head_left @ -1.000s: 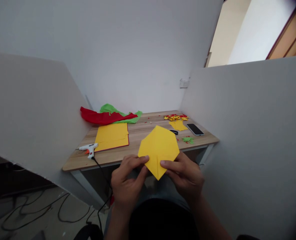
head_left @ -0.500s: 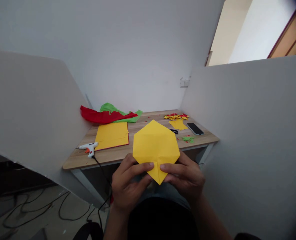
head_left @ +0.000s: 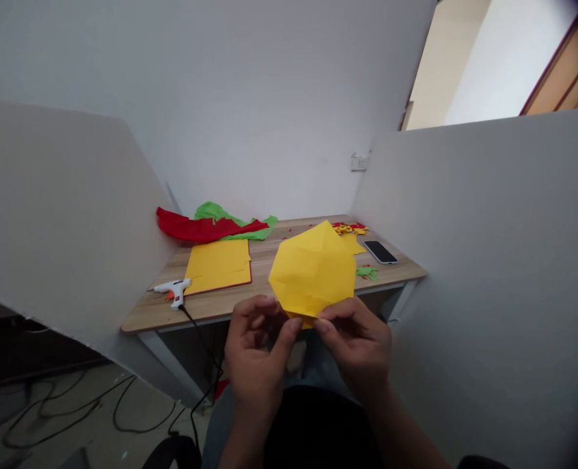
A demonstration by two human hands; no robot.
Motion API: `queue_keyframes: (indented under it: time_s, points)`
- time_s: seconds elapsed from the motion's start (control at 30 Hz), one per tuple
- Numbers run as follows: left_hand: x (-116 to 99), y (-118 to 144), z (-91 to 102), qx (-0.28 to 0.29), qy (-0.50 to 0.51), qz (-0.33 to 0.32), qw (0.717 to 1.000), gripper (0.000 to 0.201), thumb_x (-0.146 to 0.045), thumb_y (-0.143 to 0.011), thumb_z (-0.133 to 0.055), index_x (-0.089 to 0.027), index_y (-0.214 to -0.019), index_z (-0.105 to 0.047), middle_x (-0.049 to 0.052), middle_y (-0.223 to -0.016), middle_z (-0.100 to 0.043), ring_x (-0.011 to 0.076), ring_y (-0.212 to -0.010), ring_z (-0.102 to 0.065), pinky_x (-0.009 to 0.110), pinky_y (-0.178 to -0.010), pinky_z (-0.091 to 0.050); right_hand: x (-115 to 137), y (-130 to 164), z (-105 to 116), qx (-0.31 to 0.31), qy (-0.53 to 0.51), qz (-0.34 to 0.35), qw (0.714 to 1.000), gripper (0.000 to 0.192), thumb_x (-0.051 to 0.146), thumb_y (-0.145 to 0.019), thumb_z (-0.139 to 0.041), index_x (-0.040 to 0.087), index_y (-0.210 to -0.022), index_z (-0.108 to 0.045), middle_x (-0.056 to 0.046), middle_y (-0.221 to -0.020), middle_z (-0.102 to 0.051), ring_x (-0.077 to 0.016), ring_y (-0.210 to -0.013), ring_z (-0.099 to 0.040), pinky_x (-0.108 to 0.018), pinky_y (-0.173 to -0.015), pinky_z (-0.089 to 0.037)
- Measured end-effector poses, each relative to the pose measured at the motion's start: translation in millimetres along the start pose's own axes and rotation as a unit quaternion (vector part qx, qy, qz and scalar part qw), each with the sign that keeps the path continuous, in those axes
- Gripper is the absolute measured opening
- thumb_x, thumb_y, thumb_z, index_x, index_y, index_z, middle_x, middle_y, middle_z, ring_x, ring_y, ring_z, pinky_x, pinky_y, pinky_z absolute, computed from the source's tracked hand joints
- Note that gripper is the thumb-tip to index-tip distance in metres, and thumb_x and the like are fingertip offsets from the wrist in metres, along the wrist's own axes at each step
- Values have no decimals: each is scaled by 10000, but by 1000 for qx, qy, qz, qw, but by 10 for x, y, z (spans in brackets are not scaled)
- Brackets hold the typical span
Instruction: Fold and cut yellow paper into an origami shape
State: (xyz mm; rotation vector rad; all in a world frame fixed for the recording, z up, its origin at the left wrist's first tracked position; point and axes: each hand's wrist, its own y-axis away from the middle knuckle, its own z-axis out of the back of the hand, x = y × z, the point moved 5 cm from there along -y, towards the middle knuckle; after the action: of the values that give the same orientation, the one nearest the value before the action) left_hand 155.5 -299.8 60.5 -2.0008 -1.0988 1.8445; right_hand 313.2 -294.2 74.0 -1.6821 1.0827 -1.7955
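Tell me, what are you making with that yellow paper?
Both hands, left hand and right hand, pinch the bottom tip of a folded yellow paper held up in front of the desk. On the desk lie a glue gun, yellow sheets, red and green paper and a phone.

Even, soft daylight is filling the scene; brighter light is coming through the doorway [head_left: 469, 58], upper right; shadows are staying faint; wide-angle lens is bending the walls [head_left: 489, 247]; corners are darkening and blurring slightly.
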Motion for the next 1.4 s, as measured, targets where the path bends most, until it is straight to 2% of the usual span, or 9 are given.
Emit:
queue_keyframes:
  time_s: [0.2, 0.33, 0.4, 0.5, 0.63, 0.83, 0.97, 1.2, 1.4]
  points:
    - [70, -90, 56, 25, -70, -31, 997, 441, -225, -766, -790, -285, -1181, -654, 25, -1028, -681, 166, -908, -676, 293, -797, -565, -123, -34, -80, 57, -85, -121, 987, 90, 258, -809, -706, 203, -745, -677, 9, -610, -675, -129, -526, -620, -226, -510, -491]
    - [-29, -181, 119, 61, -231, -138, 961, 115, -282, -755, -807, -268, -847, -739, 52, -1306, -574, 273, -1249, -520, 433, -1004, -435, -202, -29, -153, 111, -129, -201, 965, 147, 298, -807, -714, 190, -724, -659, 31, -542, -628, -114, -453, -602, -203, -455, -461]
    - [-46, -204, 131, 92, -243, -159, 952, 58, -264, -801, -763, -254, -783, -709, 44, -1254, -642, 269, -1243, -537, 463, -1034, -402, -214, -24, -165, 146, -109, -213, 960, 155, 322, -823, -704, 188, -753, -673, 24, -576, -631, -113, -466, -600, -208, -459, -459]
    - [-56, -191, 128, 111, -212, -172, 956, 46, -228, -824, -734, -254, -817, -696, -4, -897, -754, 219, -989, -681, 473, -1058, -396, -151, -68, -86, 149, 21, -136, 979, 122, 315, -841, -696, 214, -885, -749, -9, -715, -631, -137, -626, -611, -254, -582, -504]
    - [23, -160, 97, 97, -149, -47, 983, 60, -275, -777, -761, -223, -761, -735, -7, -702, -737, 158, -645, -686, 273, -667, -556, -37, -123, -7, 126, 102, -43, 986, 80, 265, -824, -708, 235, -863, -770, -23, -763, -613, -159, -739, -594, -283, -674, -508]
    - [179, -107, 44, 118, -12, 205, 972, 211, -386, -719, -794, -192, -797, -764, 43, -775, -765, 163, -666, -694, 218, -580, -540, -240, -54, -69, 128, -31, -236, 963, 157, 335, -795, -711, 189, -737, -704, -3, -641, -677, -120, -546, -582, -216, -492, -454]
    - [295, -48, -9, 192, 4, 308, 932, 296, -435, -694, -813, -163, -795, -755, 40, -712, -728, 151, -598, -649, 216, -527, -499, -359, -20, -117, 157, -63, -269, 948, 171, 354, -779, -725, 184, -759, -713, -14, -691, -698, -129, -598, -601, -231, -542, -474]
    - [473, -85, 70, 90, 60, 328, 938, 361, -468, -686, -819, -155, -821, -701, 27, -705, -719, 177, -593, -666, 267, -580, -537, -514, 21, -173, 227, -99, -286, 926, 179, 360, -843, -690, 182, -847, -683, 6, -754, -662, -113, -660, -576, -223, -604, -462]
    - [461, -89, 40, 117, 74, 335, 932, 396, -475, -691, -812, -142, -884, -718, 59, -773, -740, 213, -679, -691, 300, -633, -549, -540, 21, -166, 219, -50, -279, 934, 203, 384, -860, -663, 180, -855, -661, 12, -716, -624, -123, -630, -564, -224, -568, -445]
